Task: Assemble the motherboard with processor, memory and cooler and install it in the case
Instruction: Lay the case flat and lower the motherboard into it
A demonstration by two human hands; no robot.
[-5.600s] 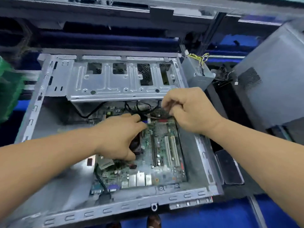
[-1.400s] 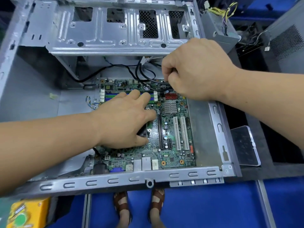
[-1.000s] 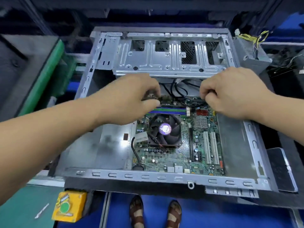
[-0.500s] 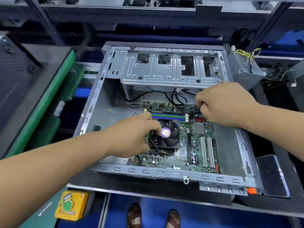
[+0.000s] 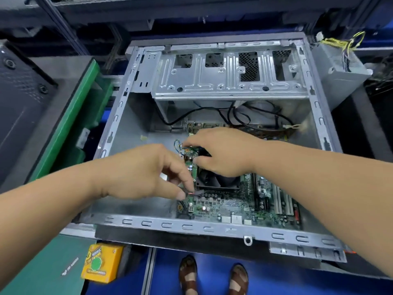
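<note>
The green motherboard lies flat inside the open grey case. Its black cooler fan is mostly hidden under my right hand. My left hand hovers over the board's left edge and pinches a thin red-and-black fan wire between fingertips. My right hand reaches over the cooler to the board's left edge, fingertips pinching at a small connector with blue and yellow wires. The memory slots are hidden by my right arm.
Black cables loop under the drive cage at the case's back. A grey power supply with yellow wires stands at the right rear. A green tray leans on the left, a yellow button box sits below.
My right hand left the cables at the board's upper right and crossed over the cooler to the left edge. My left hand shifted down to pinch the fan wire.
</note>
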